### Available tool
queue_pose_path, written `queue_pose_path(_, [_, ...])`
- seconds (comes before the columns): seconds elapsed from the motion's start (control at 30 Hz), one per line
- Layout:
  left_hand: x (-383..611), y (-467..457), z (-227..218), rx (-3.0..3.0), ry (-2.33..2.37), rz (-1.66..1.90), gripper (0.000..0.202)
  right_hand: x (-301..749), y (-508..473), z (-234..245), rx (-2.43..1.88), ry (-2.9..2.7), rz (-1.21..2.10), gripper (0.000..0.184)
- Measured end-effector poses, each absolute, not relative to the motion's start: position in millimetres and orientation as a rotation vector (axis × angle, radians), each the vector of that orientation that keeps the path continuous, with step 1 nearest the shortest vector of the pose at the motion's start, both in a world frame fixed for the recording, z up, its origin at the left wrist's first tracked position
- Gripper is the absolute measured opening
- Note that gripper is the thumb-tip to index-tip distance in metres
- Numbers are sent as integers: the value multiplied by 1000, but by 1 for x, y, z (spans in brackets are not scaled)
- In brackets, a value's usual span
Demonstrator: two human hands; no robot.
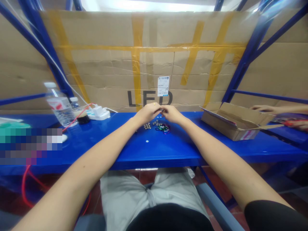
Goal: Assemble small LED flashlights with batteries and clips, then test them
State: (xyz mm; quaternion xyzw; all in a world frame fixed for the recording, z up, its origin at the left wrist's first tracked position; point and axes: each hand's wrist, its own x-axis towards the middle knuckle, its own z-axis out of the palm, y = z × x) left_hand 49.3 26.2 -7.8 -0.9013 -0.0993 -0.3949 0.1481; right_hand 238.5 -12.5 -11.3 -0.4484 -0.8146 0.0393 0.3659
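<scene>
Left hand (147, 113) and right hand (172, 114) meet over the far centre of the blue table (156, 150). Fingertips of both are pinched narrow on one small piece (162, 110), just above the scattered small metal parts (151, 125) and coloured clips (163, 129).

The piece is too small and blurred to identify. Its long axis seems to run left–right, pinch to pinch, with no clear pointing end.

Judgement: grip lightly and work low over the pile, so a slip lands on the table.
</scene>
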Motion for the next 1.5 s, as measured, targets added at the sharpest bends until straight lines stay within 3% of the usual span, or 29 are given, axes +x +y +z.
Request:
queue_pose_path(0.7, [50,21,-6,-2642,-337,-1120,11,238,-15,-10,-1166,-2086,170,32])
queue_pose_path(1.0, [51,20,-7,-2670,-305,-1127,12,239,-14,-10,-1210,-2072,129,18])
queue_pose_path(1.27, [52,8,-2,-2738,-451,-1272,9,239,-15,-10,-1171,-2059,187,24])
queue_pose_path(1.5, [49,3,2,-2756,-500,-1265,8,240,-12,-12,-1181,-2019,249,17])
